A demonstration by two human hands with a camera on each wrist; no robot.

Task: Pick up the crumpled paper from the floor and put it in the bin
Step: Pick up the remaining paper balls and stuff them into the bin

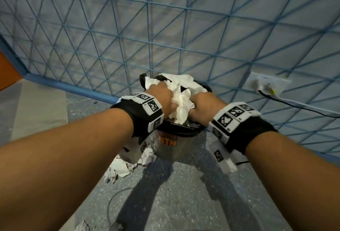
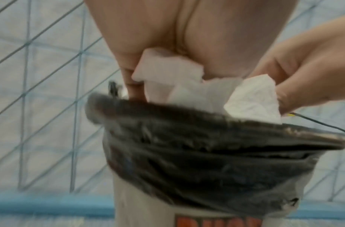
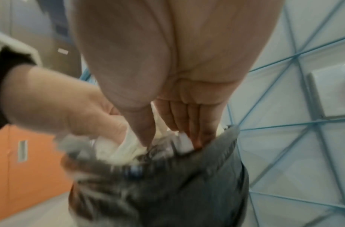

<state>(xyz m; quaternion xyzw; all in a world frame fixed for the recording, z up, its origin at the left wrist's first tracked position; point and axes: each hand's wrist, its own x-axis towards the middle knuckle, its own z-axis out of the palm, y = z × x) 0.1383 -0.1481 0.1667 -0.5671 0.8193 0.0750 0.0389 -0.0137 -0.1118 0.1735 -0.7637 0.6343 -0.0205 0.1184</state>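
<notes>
A wad of white crumpled paper [image 1: 181,102] sits in the mouth of the bin [image 1: 168,149], a pale bucket with orange lettering and a black liner [image 2: 206,145] folded over its rim. My left hand [image 1: 163,94] grips the paper from the left, fingers curled down into it. My right hand [image 1: 202,100] holds the same wad from the right, with paper [image 3: 128,144] between thumb and fingers in the right wrist view. Both hands are right above the rim, and the fingertips are hidden in the paper.
More crumpled paper [image 1: 121,166] lies on the grey floor by the bin's left side, and another scrap [image 1: 82,227] at the bottom edge. Behind the bin stands a blue wall with a line grid; a socket [image 1: 265,83] with a cable [image 1: 303,105] is at right.
</notes>
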